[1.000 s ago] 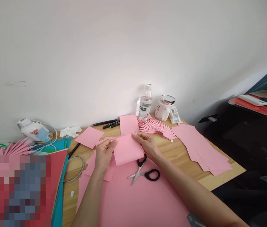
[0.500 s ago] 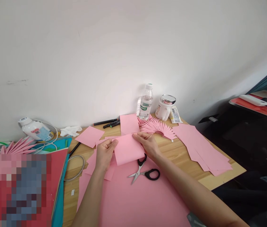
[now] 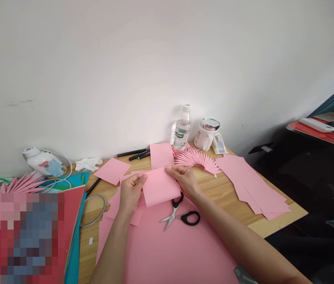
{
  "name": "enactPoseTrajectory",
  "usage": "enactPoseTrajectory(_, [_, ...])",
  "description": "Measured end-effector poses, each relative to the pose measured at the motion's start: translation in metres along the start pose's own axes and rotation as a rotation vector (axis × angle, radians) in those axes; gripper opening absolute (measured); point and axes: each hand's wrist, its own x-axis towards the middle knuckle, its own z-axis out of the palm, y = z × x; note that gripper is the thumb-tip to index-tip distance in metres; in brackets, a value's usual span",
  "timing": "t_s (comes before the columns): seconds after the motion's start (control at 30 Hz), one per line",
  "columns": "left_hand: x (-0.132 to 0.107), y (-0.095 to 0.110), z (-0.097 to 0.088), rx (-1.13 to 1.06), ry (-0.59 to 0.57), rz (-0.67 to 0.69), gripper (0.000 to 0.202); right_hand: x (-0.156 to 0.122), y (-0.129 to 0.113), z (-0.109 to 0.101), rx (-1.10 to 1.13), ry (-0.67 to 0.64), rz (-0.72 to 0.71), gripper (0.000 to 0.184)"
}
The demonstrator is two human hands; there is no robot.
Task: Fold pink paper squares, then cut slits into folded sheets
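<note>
Head view, left hand [image 3: 130, 192] and right hand [image 3: 184, 180] pinching opposite edges of a pink paper sheet [image 3: 159, 187], scissors [image 3: 181, 216] just beside, wooden table [image 3: 229, 195] underneath

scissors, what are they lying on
The scissors lie on the large pink sheet, which hides the table under them. Their upper handle loop is partly covered by the folded pink paper held by the left hand and right hand.

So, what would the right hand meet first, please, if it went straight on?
Beyond the folded pink paper the right hand holds, probably the small pink sheet lying behind it; depth is unclear.
</note>
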Motion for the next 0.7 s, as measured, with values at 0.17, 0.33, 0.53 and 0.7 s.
enactPoseTrajectory(0.17, [0.0004,-0.0009,-0.0005,0.015,-0.001,-0.002,0.031,0.0,-0.001,0.0004,-0.012,0.006,0.021,0.035])
enactPoseTrajectory(0.33, [0.0003,-0.0006,0.0002,0.034,0.005,0.007,0.032,0.0007,0.0007,-0.0003,0.015,-0.021,0.008,0.033])
enactPoseTrajectory(0.53, [-0.0006,0.0007,0.001,0.035,0.004,0.016,0.032,0.0025,0.0034,-0.0026,-0.004,-0.018,0.005,0.032])
enactPoseTrajectory(0.7, [-0.0013,0.0028,0.0004,0.034,-0.048,0.001,0.03,0.0034,0.0028,-0.0031,-0.014,0.014,-0.025,0.03])
